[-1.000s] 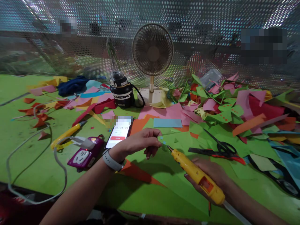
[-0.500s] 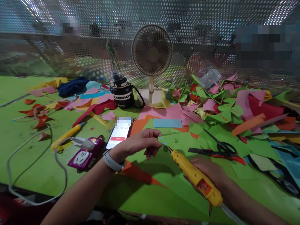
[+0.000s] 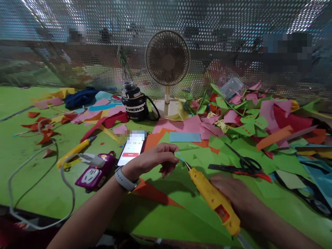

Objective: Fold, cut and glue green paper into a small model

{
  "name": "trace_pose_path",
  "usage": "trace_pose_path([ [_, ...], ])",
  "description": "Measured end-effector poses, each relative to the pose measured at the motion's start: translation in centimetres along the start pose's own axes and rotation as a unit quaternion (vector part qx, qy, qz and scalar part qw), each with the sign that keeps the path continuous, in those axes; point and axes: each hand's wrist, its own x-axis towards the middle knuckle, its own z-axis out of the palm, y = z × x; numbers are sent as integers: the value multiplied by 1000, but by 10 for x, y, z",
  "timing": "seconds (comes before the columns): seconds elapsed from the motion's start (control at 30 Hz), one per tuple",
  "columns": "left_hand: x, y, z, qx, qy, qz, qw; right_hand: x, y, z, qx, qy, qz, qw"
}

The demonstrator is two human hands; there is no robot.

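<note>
Closest to me, my right hand (image 3: 233, 190) is closed around the yellow glue gun (image 3: 207, 193), which is tilted over the green paper (image 3: 186, 214). Its metal tip points toward my left hand (image 3: 160, 159) and is near the fingertips, yet apart from them. The left fingers are bent over the same paper; whether they pinch something small, I cannot tell. On that wrist I have a watch (image 3: 124, 179) with a pale strap. Orange paper (image 3: 155, 192) lies under this wrist. To the left is a purple power socket (image 3: 101, 169), and just beside my forearm, a phone (image 3: 131, 152). To the right, black scissors (image 3: 249, 164) lie with blades apart. Farther, I see a light blue paper strip (image 3: 185, 137), then mixed paper scraps (image 3: 246, 117), a black bottle (image 3: 133, 109), a fan (image 3: 168, 58) and, behind, the perforated screen (image 3: 220, 20).
</note>
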Motion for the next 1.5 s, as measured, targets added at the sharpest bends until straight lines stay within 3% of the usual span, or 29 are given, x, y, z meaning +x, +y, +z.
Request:
trace_pose_path([
  [0.17, 1, -2, -3, 11, 10, 5, 1000, 3, 0, -14, -111, 93, -113, 983],
  [0.23, 3, -2, -4, 26, 22, 4, 999, -3, 2, -21, -143, 144, -126, 971],
  [0.3, 3, -2, -5, 44, 30, -2, 999, -13, 3, -27, -157, 197, -80, 964],
  [0.4, 3, 0, -4, 75, 40, -14, 996, -31, 6, -38, -181, 250, 39, 951],
  [0.57, 0, 3, -4, 157, 69, -45, 984, -68, 13, -57, -204, 254, 154, 933],
  [0.7, -2, 6, -4, 216, 89, -59, 970, -113, 24, -62, -246, 295, 257, 887],
  [0.8, -3, 11, -3, 241, 127, -57, 960, -145, 35, -59, -272, 283, 345, 853],
  [0.9, -6, 16, -4, 245, 151, -51, 956, -165, 44, -52, -264, 237, 418, 836],
  [1.13, -13, 17, -1, 242, 155, -71, 955, -177, 52, -42, -248, 185, 490, 815],
  [1.33, -18, 3, -7, 229, 81, -84, 966, -176, 69, -48, -204, 144, 476, 843],
  [1.5, -22, -10, -7, 205, 35, -106, 972, -177, 74, -74, -171, 74, 442, 878],
])
